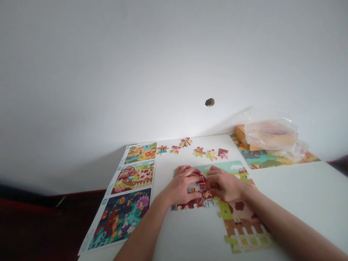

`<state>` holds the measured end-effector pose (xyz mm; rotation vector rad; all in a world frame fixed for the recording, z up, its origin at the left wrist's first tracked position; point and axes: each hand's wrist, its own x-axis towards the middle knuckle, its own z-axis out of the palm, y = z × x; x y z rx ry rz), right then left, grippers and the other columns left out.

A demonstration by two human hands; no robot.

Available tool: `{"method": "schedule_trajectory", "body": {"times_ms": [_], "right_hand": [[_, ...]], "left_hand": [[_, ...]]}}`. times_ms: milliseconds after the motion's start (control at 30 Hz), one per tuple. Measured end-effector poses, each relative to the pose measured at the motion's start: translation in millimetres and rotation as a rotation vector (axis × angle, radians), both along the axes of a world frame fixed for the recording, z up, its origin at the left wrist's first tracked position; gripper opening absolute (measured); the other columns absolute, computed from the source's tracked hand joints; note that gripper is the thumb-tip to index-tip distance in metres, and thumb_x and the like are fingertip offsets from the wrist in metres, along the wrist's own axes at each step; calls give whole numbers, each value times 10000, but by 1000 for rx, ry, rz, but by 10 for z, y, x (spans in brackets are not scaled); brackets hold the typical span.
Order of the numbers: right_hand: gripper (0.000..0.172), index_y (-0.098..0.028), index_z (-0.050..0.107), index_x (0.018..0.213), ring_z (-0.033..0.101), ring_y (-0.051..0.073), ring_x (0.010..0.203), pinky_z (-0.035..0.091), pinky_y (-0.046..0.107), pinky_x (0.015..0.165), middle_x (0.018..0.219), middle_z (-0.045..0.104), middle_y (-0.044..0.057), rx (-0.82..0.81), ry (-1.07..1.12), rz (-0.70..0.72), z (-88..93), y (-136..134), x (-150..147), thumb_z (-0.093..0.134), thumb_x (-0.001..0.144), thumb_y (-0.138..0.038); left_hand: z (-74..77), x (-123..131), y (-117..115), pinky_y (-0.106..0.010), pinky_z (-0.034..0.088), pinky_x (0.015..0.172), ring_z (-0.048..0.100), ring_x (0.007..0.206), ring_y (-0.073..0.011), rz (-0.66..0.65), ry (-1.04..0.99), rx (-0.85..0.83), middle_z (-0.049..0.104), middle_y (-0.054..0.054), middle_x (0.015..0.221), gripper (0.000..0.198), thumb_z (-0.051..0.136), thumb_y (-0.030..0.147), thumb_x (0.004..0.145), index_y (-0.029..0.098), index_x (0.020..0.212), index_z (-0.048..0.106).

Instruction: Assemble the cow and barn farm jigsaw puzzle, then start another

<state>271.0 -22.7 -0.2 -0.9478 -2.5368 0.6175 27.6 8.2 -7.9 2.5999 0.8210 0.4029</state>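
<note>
Jigsaw [230, 214], flat, knob-edged, beneath bare hands [182, 184]

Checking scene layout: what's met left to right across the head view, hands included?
White sheet printed with three colourful pictures → left hand → right hand → clear, crumpled plastic bag.

- Wall [122, 72]: plain, pale grey-white; fills the upper part of the view.
- Hole [210, 102]: dark, uneven in outline, in the wall above the far edge of the surface [299, 188].
- Surface: white, smooth; far edge appears set against the wall.
- Floor [32, 232]: dark, reddish-brown, beyond the surface's left edge; detail lost in gloom.
- Light: soft; wall brightest around the hole, greyer leftward.
- Shadow [119, 157]: falls on the wall beside the surface's far left corner.
</note>
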Motion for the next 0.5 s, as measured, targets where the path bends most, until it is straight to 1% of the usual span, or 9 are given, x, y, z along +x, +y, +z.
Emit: {"method": "schedule_trajectory", "body": {"times_ms": [67,133,200,333,500], "right_hand": [[62,-178,600,804,523,170,776,379,322,794,785,593,28,-9,-6,-5,5,-10,-2,661,817,-182],[140,-180,590,811,513,169,769,383,322,793,787,583,23,-16,-18,-10,7,-24,-6,696,823,-271],[190,-182,588,839,511,174,785,388,328,809,811,580,25,-16,-33,-19,6,-37,-15,717,813,-319],[206,-183,595,894,514,191,844,393,338,839,866,580,37,-21,-56,-40,-12,-47,-35,719,808,-323],[202,-185,576,876,497,185,825,391,331,813,850,563,29,-24,-69,-61,-27,-49,-45,708,815,-325]], "left_hand": [[-5,0,0,-450,274,1121,426,1253,-277,1,3,0,579,-4,1328,465,771,516,765,316,1173,673],[-10,2,0,-457,276,1121,424,1254,-285,8,11,1,574,-8,1337,480,785,516,746,313,1169,679],[-11,3,0,-463,275,1127,420,1258,-291,14,18,1,571,-12,1342,482,793,499,740,312,1170,682],[3,1,-2,-464,275,1134,415,1267,-290,11,20,0,573,-14,1335,426,774,448,766,308,1159,687],[16,-3,-8,-465,274,1136,419,1266,-285,11,23,2,567,-15,1340,412,758,396,777,304,1171,679]]}}
